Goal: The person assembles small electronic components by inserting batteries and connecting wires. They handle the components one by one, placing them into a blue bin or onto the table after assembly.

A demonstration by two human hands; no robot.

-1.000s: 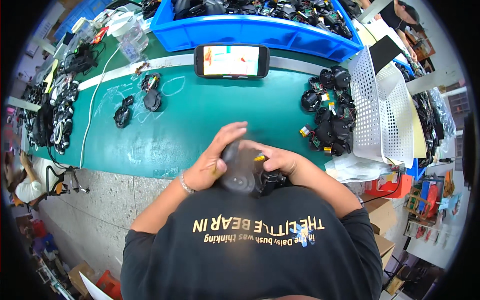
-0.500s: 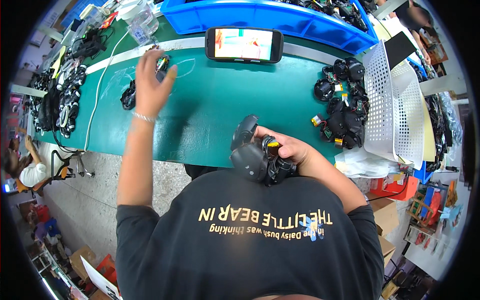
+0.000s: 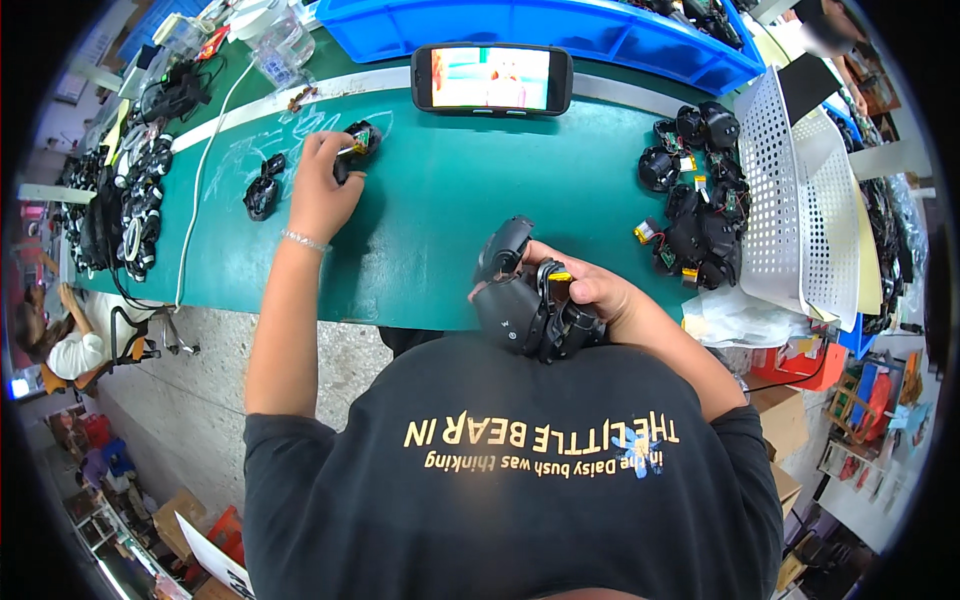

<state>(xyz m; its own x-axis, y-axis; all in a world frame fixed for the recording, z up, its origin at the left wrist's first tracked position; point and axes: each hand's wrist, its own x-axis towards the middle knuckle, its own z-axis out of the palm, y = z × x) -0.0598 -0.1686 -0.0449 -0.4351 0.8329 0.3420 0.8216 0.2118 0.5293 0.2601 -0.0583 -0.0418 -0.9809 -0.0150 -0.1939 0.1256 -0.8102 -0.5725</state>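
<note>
At the left of the green table, my left hand (image 3: 325,190) is closed on an open black ear cup (image 3: 362,145), whose circuit board and yellow battery show. Another black ear cup (image 3: 262,192) lies on the table left of this hand. Close to my body, my right hand (image 3: 605,297) grips a pair of black headphones (image 3: 512,310), apparently folded. A yellow battery (image 3: 560,276) shows beside the thumb, and the fingers behind the headphones are partly hidden.
A phone (image 3: 492,80) with a lit screen stands at the back, before a blue bin (image 3: 540,45). Several opened ear cups (image 3: 695,220) lie at the right, beside a white perforated basket (image 3: 770,190). A white cable (image 3: 200,190) crosses the left side, near bundled black parts (image 3: 130,215).
My left hand has come down, nearer and slightly right, and its spread fingers have closed on the ear cup. My right hand still holds the headphones, tilted slightly differently.
</note>
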